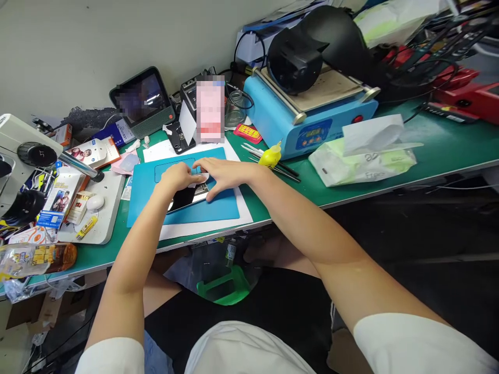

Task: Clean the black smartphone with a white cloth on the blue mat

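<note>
A dark phone (184, 198) lies flat on a blue mat (148, 200), with white paper under the mat. My left hand (177, 176) is over the phone's upper left part, its fingers closed on a small white wipe (200, 180) that touches the screen. From the right, my right hand (222, 175) reaches across the phone's far end with thumb and fingers spread, the thumb at the phone's right edge. Its fingertips come close to the left hand's. The wipe and the hands hide part of the phone.
A blue heating machine (284, 119) stands behind on the right, beside a tissue pack (362, 161). Tweezers and a yellow bulb (271, 156) lie right of the mat. At left are a microscope (19, 166), small boxes and a bottle (39, 258). A screen device (146, 98) stands behind.
</note>
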{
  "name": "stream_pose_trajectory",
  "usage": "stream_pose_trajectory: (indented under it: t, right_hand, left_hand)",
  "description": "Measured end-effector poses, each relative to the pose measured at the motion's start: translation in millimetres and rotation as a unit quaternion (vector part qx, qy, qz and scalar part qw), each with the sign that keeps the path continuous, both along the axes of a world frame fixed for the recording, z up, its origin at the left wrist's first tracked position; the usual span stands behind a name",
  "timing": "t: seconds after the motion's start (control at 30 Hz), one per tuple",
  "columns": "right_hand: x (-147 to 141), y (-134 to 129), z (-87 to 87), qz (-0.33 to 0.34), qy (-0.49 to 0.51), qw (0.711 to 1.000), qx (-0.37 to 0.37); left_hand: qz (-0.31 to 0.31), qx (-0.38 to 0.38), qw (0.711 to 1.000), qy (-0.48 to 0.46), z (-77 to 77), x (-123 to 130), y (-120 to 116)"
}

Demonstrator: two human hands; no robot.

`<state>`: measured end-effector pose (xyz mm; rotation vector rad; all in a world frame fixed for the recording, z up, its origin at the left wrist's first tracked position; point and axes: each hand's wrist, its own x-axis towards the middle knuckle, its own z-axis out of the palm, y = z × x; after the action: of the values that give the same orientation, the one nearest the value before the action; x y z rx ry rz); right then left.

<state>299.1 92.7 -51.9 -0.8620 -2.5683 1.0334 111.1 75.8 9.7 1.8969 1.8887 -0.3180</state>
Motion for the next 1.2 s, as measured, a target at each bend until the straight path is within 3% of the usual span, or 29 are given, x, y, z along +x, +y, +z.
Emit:
stream_pose_trajectory:
  t: [0.33,0.63,0.73,1.2]
  right_hand:
    - [-1,1,0.1,0.007,-0.004,1.0,0.004]
    - [-1,-1,-2.1,0.008,-0.012,1.0,0.021]
    - [0,-2,-1.6,0.007,-0.011,1.0,0.014]
    - [3,-5,1.7,-0.004,-0.033,0.999,-0.012]
  left_hand:
    - [0.037,-0.009,0.997,0.062,16.6,-38,-13]
    - [0.01,0.004,0.998,0.058,9.4,5,-5]
    - [0.012,0.009,0.999,0.049,7.5,6,-8]
    - [0.075,-0.002,0.997,0.026,3.0,-102,-33]
